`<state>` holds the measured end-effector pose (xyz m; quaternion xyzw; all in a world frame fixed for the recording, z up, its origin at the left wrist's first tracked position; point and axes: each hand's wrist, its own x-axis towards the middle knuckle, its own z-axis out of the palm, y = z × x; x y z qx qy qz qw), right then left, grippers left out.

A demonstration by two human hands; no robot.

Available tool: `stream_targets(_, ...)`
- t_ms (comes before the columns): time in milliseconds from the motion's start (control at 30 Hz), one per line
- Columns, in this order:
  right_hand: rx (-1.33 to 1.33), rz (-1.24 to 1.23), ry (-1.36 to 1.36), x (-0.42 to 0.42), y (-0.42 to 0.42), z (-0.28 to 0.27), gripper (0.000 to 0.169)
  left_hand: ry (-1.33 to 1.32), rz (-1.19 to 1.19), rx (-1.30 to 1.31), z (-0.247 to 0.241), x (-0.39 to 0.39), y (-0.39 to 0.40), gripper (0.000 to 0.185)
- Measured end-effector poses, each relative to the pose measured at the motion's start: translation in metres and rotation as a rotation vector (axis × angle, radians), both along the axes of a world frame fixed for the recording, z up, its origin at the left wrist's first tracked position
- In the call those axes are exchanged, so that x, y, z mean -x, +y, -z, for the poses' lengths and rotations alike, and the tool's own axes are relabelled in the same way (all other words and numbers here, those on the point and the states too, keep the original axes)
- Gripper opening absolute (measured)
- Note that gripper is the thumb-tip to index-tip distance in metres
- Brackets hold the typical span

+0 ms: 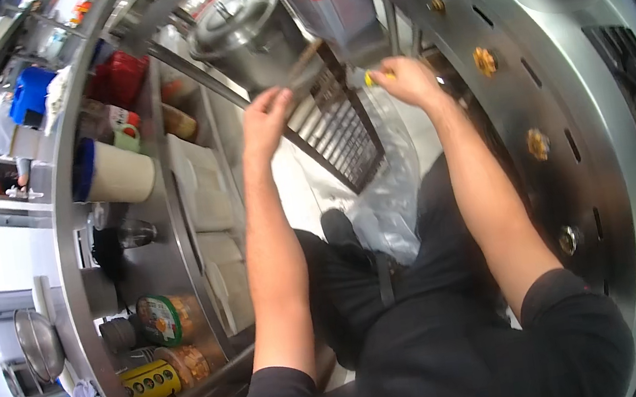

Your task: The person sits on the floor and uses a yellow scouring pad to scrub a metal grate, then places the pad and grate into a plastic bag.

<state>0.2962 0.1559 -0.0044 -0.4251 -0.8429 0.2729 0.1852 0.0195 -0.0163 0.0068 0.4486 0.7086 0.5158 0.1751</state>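
My left hand (pixel 267 118) grips the upper left corner of a dark, slatted metal grate (pixel 339 134). The grate is tilted over the floor in front of my legs, with brown, dirty-looking edges. In my right hand (pixel 408 82) is a small scraper (pixel 369 77) with a yellow handle; its greyish blade is blurred and points toward the grate's upper right edge. Whether the blade touches the metal, I cannot tell. Beneath the grate, a clear plastic bag (pixel 392 227) is spread on the pale floor, between my legs.
A stainless steel shelf unit (pixel 169 244) with tubs and jars runs along the left. Close on the right is a steel cooker front (pixel 509 104) with several knobs. Ahead stand a lidded steel pot (pixel 246 32) and a grey bin (pixel 340 9) with a red band.
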Motion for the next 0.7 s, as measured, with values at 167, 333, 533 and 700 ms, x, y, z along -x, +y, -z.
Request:
stream_targets(167,0.036,-0.083,-0.099,-0.016,-0.005,0.010,0.036,0.011,-0.019,0.036,-0.007,-0.015,-0.001,0.045)
stream_targets(333,-0.151,-0.186,-0.112,-0.016,-0.017,0.012,0.033,-0.125,0.037,0.050,-0.016,-0.015,-0.002,0.048)
stream_targets(533,-0.465,-0.199,-0.076,0.009,-0.009,0.020,0.032,-0.091,0.040,0.087,-0.020,-0.011,-0.003,0.051)
stream_targets(700,-0.547,-0.257,-0.077,0.019,-0.002,0.014,0.030,-0.048,0.043,0.065,-0.016,-0.007,-0.004,0.046)
